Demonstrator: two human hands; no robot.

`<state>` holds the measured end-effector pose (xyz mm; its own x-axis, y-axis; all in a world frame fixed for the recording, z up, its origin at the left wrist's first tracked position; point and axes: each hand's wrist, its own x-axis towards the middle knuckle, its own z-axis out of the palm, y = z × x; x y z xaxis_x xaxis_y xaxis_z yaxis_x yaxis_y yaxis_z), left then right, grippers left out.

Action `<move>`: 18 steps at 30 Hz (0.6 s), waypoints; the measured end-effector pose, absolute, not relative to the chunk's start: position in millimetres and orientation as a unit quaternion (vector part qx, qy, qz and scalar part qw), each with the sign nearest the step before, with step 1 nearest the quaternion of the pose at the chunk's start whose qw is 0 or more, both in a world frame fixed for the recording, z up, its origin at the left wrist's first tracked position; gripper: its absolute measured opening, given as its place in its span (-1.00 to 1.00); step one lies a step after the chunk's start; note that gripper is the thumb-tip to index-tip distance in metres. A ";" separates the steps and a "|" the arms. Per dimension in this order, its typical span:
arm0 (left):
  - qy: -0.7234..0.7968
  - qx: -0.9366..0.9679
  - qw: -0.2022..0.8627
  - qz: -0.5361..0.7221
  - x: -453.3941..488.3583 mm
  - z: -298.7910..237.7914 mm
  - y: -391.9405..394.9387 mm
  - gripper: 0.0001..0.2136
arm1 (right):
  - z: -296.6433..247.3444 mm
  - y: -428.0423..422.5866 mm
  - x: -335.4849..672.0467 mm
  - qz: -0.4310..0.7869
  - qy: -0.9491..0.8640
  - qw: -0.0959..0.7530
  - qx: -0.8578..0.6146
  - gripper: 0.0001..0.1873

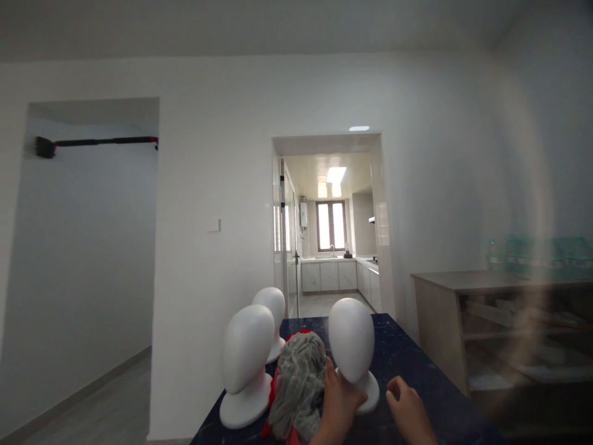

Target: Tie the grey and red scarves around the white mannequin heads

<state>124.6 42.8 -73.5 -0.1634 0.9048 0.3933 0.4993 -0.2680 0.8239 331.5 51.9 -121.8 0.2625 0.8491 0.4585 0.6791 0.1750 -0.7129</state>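
A white mannequin head (351,337) stands upright on its round base on a dark blue marbled table (407,364). My left hand (340,398) is in front of its neck and base, thumb and fingers spread; whether it touches the base I cannot tell. To the right of the base, my right hand (408,408) hovers with loosely curled fingers, a gap by the thumb and nothing visible in it. A crumpled grey cloth (299,383) lies just left of my left hand, with red fabric (272,395) showing around its edges.
Two more white mannequin heads, a nearer one (248,349) and a farther one (271,303), stand at the table's left side. On the right is a wooden shelf unit (440,327) with teal items on top. Beyond the table, a doorway (386,247) opens onto a kitchen.
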 end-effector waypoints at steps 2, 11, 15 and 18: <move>0.582 0.641 0.181 0.466 95.5 -74.3 40.0 0.11 | -120.2 51.0 329.7 0.086 -0.598 0.478 -0.638 -0.84; 0.618 0.699 -0.120 0.340 -42.6 -94.8 26.0 -0.40 | -121.6 48.0 327.7 0.078 -0.594 0.479 -0.642 -0.84; 0.649 0.688 -0.132 0.296 -35.6 -104.7 14.9 -0.38 | -122.4 42.5 337.4 0.078 -0.594 0.469 -0.648 -0.83; 0.648 0.688 -0.131 0.300 -24.8 -102.0 10.8 -0.42 | -122.4 40.7 341.1 0.084 -0.589 0.461 -0.659 -0.83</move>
<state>-24.8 10.8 -102.0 -0.0193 0.8126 0.5825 0.9701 -0.1258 0.2077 341.1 40.7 -122.4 0.2927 0.8534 0.4313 0.6979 0.1177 -0.7065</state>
